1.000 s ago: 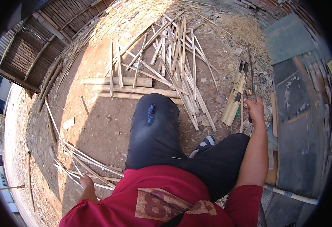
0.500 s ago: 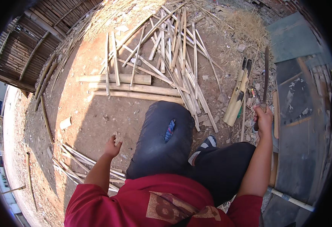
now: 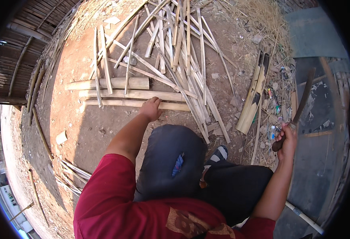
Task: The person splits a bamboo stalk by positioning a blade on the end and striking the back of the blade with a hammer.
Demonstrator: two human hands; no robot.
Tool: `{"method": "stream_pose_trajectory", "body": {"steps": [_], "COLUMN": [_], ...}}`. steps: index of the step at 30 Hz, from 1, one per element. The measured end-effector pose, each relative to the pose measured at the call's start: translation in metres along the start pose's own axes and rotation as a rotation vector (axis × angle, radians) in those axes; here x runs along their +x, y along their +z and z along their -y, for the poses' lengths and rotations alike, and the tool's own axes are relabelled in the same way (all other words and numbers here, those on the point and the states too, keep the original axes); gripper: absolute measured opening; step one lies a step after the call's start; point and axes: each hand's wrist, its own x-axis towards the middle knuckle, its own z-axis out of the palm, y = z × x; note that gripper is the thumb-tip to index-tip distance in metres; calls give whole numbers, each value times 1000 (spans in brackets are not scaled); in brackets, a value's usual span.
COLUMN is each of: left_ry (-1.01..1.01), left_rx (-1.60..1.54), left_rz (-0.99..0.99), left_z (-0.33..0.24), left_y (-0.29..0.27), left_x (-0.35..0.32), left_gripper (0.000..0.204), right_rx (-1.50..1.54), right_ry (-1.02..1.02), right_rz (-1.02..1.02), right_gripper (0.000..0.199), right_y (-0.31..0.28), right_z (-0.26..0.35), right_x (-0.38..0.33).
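Observation:
In my right hand [image 3: 288, 140] is a machete [image 3: 305, 93], gripped by its dark wooden handle. Its long dark blade points up and away from me. My left hand [image 3: 151, 108] reaches out over the nearest of three bamboo poles [image 3: 117, 102], fingers stretched across it; whether they touch the pole I cannot tell. Beyond it lie a second pole [image 3: 133, 95] and a thicker bamboo piece [image 3: 133, 83]. Split bamboo strips [image 3: 181, 55] are heaped on the far side, some resting across the poles.
Split bamboo halves [image 3: 251, 99] lie to the right, beside rubble and a plastic bottle [image 3: 272, 132]. Dark sheets [image 3: 318, 167] line the right edge. More strips [image 3: 73, 175] lie at lower left. A bamboo wall [image 3: 17, 51] stands at far left.
My left hand has moved from beside my knee forward and right to the nearest pole. My right hand, with the machete, has shifted slightly right and nearer; the blade now tilts more to the right.

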Motion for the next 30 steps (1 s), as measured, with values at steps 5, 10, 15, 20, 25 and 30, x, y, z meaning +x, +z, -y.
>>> {"method": "stream_pose_trajectory", "body": {"steps": [5,10,15,20,25,30], "left_ry": [-43,10,60,88,245,416], "left_rx": [152,237,299,357,124,-209], "left_rz": [155,346,296,221,-73,-194], "left_z": [-32,-43,-46,-13,-33,-82], "left_y": [9,11,10,64,-46,-199], "left_x": [42,45,43,38,8,-26], "left_gripper": [57,56,53,50,51,56], "right_rx": [-49,-103,-92,-68,-99,-123], "right_ry": [25,7,-27,17,-33,-183], "right_rz": [-50,-60,-66,-61,-33,41], "right_gripper": [13,14,13,14,16,23], "right_y": [1,-13,-20,-17,-16,13], "right_z": [2,-3,-5,-1,5,26], "right_x": [-2,-4,-7,-7,-14,-32]}}
